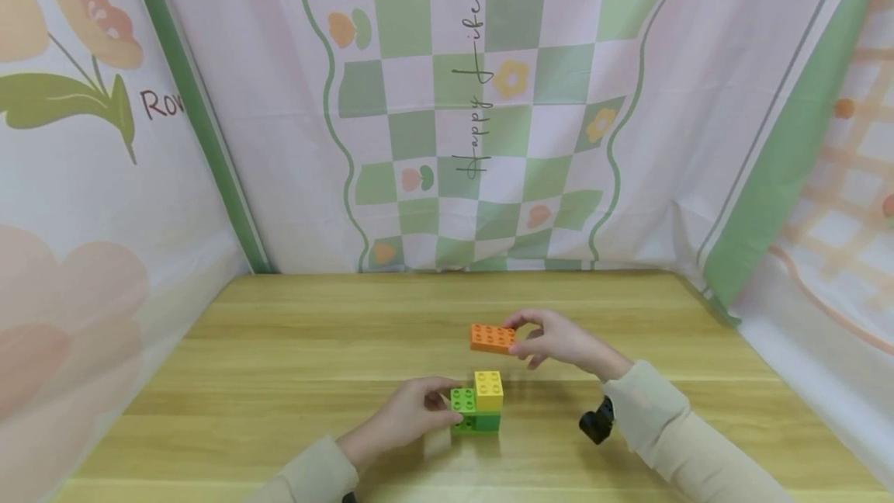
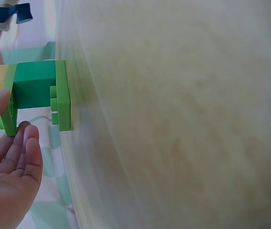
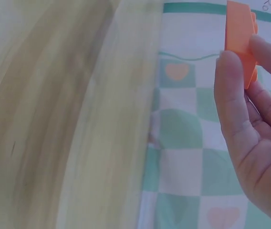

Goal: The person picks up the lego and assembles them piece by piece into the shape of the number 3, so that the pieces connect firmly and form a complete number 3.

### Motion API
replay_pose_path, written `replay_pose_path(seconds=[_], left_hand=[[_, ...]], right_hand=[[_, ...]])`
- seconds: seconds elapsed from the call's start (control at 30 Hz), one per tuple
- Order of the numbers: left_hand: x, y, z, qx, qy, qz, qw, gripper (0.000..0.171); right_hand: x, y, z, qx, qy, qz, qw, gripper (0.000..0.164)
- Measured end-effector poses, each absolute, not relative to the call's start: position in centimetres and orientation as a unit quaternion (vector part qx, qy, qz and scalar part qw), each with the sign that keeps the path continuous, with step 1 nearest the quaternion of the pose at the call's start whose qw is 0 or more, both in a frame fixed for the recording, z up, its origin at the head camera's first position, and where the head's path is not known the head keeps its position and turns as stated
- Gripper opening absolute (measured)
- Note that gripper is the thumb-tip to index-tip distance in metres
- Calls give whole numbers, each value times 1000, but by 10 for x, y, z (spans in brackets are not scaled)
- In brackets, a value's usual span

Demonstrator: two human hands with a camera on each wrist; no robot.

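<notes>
A small stack of toy building bricks stands on the table: a light green plate (image 2: 64, 95) at the bottom, a dark green brick (image 2: 34, 84) on it, another light green plate (image 1: 462, 400) above, and a yellow brick (image 1: 488, 390) at the top right. My left hand (image 1: 417, 412) pinches the upper light green plate at its overhanging left end, thumb in front and fingers behind. Farther back, above the table, an orange brick (image 1: 492, 338) with studs up is held at its right end by my right hand (image 1: 552, 341). In the right wrist view, thumb and index finger pinch that orange brick (image 3: 239, 36).
The wooden table (image 1: 335, 332) reaches back to a hanging cloth (image 1: 412, 130) with green checks. More printed cloth hangs at the left and right sides. A black device (image 1: 597, 421) sits by the right wrist.
</notes>
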State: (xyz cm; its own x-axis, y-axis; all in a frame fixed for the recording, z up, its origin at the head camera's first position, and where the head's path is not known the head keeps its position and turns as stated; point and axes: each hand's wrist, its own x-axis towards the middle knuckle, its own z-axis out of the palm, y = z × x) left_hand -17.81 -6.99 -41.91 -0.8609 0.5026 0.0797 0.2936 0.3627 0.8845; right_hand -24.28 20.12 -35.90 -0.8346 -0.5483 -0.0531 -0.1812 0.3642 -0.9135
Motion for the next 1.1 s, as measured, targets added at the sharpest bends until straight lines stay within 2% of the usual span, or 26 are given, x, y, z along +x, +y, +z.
replay_pose_path(seconds=[0.67, 1.1], left_hand=[[-179, -70, -421, 237, 806, 532, 107, 42], [-181, -70, -422, 241, 804, 533, 103, 42]], right_hand=[[-220, 191, -338, -258, 803, -509, 173, 42], [-208, 189, -334, -262, 786, -526, 190, 44]])
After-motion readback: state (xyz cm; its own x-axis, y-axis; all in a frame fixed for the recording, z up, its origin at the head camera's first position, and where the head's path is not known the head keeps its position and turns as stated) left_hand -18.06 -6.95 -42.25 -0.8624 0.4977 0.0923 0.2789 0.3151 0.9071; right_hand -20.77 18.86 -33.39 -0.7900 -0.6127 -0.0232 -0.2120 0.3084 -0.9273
